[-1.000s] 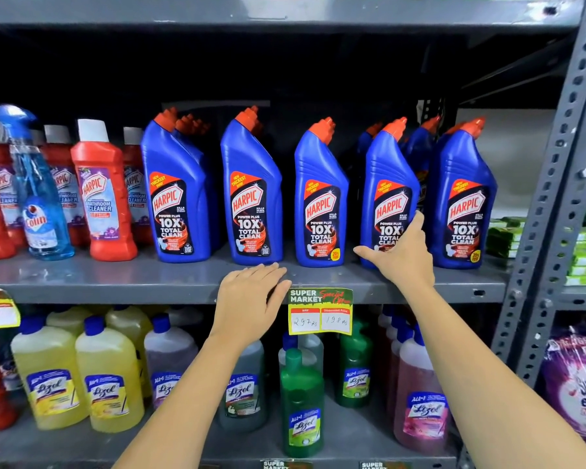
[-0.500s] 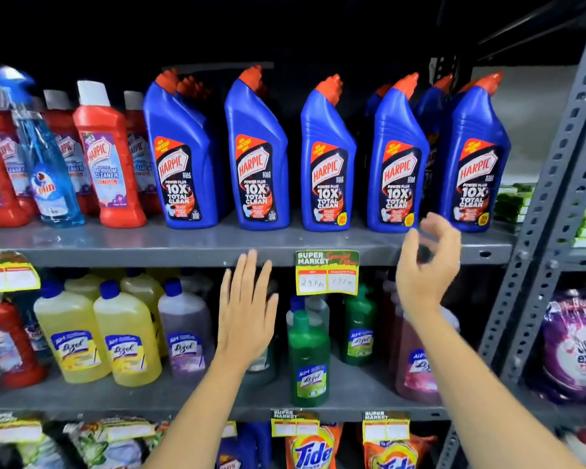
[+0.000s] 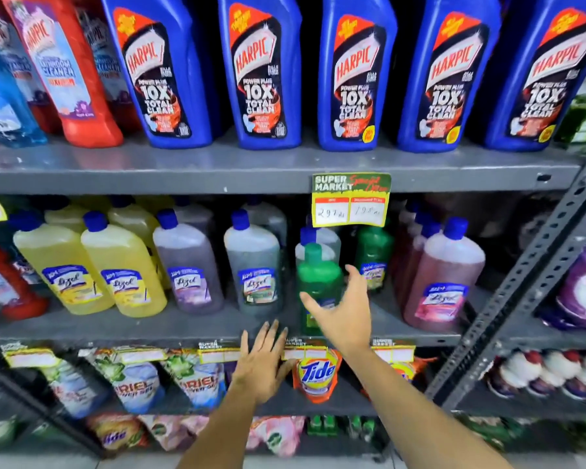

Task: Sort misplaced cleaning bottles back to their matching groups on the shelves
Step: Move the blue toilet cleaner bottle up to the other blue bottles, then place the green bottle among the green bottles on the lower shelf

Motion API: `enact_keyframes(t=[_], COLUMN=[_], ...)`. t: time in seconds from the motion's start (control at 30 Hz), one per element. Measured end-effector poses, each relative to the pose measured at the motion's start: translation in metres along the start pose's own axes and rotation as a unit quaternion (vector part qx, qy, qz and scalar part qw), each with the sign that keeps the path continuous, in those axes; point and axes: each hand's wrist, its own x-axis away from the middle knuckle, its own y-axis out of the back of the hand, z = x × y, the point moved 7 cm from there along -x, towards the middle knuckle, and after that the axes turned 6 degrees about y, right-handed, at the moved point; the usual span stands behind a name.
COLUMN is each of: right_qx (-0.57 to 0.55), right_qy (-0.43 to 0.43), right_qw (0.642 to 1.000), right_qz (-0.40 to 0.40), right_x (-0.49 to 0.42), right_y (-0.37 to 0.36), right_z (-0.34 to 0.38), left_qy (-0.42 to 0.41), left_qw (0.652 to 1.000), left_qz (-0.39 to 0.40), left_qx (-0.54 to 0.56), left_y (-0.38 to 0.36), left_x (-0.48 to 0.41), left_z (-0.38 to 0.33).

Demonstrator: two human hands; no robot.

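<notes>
Head view: right hand (image 3: 344,313) was spread open, fingers just in front of green bottle (image 3: 318,282), not gripping. Left hand (image 3: 263,360) lay flat, empty, below. Bottle looked full, rigid, smooth plastic; likely heavy, slippery. Best taken round the body.

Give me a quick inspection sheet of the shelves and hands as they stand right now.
Surface: grey metal shelf, middle tier, holds the floor cleaners.
Job's things: green bottle stands at the front edge, ahead of a grey one; yellow bottles grouped left, pink bottle right, blue Harpic bottles on the tier above.
Clutter: price tag hangs from the upper shelf edge; Tide pouch below.
Grippers: right hand open, fingers spread in front of the green bottle; left hand open at the shelf edge.
Cables: nothing seen.
Surroundings: slotted upright on the right.
</notes>
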Motion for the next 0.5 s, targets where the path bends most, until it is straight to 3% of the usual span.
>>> enact_keyframes(t=[0.5], right_qx=[0.016], right_qy=[-0.061], right_qw=[0.998], right_qz=[-0.018], right_x=[-0.009], right_y=[-0.012], right_z=[-0.019], left_qy=[-0.011], left_qw=[1.000], left_qz=[0.008], left_qx=[-0.005], left_y=[-0.010], left_x=[0.003], left_z=[0.003])
